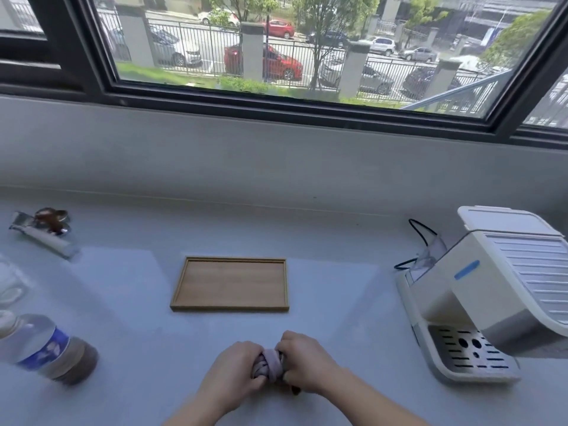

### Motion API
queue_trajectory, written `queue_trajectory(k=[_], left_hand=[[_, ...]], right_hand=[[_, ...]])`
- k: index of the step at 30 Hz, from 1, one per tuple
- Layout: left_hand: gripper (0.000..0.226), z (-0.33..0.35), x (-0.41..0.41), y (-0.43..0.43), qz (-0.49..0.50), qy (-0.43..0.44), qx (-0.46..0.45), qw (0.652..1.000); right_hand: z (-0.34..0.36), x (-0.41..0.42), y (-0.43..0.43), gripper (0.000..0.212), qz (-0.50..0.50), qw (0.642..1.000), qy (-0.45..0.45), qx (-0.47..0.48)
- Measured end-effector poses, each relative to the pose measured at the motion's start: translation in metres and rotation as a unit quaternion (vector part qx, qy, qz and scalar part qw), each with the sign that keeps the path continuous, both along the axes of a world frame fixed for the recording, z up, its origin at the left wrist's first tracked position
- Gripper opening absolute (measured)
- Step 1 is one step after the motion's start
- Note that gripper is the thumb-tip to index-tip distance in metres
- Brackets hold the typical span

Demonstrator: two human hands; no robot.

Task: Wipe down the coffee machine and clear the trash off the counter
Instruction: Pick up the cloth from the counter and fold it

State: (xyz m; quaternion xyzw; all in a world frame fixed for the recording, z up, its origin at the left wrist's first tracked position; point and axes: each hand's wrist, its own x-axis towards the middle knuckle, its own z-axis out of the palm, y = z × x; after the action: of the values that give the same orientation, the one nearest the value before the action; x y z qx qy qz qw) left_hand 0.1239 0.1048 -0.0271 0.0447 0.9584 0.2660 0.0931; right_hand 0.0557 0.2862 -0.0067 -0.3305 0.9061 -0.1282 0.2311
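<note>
Two grips are clamping one twisted grey cloth (pixel 271 362) over the table (pixel 123 287): left grip (pixel 235 368) and right grip (pixel 304 361) both curling tight around it.

A wide window (pixel 307 56) with a dark frame (pixel 276 109) runs along the far side, with narrower panes at the left (pixel 18 13) and right (pixel 550 106). Below it a plain pale grey wall (pixel 276 155) drops to the back edge of a pale grey worktop (pixel 338 287). Daylight comes through the glass, and a brighter patch lies across the middle of the worktop. Outside are a strip of grass (pixel 153 75), a black railing fence (pixel 390 69) between grey pillars (pixel 252 50), thin trees (pixel 319 26), and parked cars, one of them red (pixel 276 61).
</note>
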Motion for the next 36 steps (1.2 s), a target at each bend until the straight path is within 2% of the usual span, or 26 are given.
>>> queue_trajectory(k=[3,7,17,20,23,29,36], left_hand=[[0.017,0.011,-0.007,-0.01,0.014,-0.004,0.017,1.0],[0.019,0.03,-0.02,-0.031,0.042,0.017,0.029,0.999],[0.014,0.066,-0.067,-0.071,0.065,0.063,0.036,0.995],[0.008,0.068,-0.085,-0.081,0.078,0.073,0.012,0.994],[0.011,0.064,-0.101,-0.09,0.09,0.06,0.0,0.994],[0.018,0.044,-0.12,-0.1,0.097,0.014,0.0,0.995],[0.022,0.026,-0.129,-0.105,0.096,0.0,0.002,0.995]], right_hand=[[0.007,-0.011,-0.01,0.015,0.005,1.0,0.013,-0.014],[0.024,-0.027,-0.032,0.025,0.005,0.999,0.037,-0.034],[0.06,-0.076,-0.079,0.021,-0.006,0.995,0.08,-0.057],[0.059,-0.094,-0.093,0.03,-0.002,0.993,0.099,-0.064],[0.051,-0.107,-0.106,0.039,-0.024,0.994,0.093,-0.056],[0.026,-0.12,-0.121,0.035,-0.044,0.996,0.073,-0.032],[0.008,-0.126,-0.125,0.044,-0.06,0.996,0.069,-0.024]])
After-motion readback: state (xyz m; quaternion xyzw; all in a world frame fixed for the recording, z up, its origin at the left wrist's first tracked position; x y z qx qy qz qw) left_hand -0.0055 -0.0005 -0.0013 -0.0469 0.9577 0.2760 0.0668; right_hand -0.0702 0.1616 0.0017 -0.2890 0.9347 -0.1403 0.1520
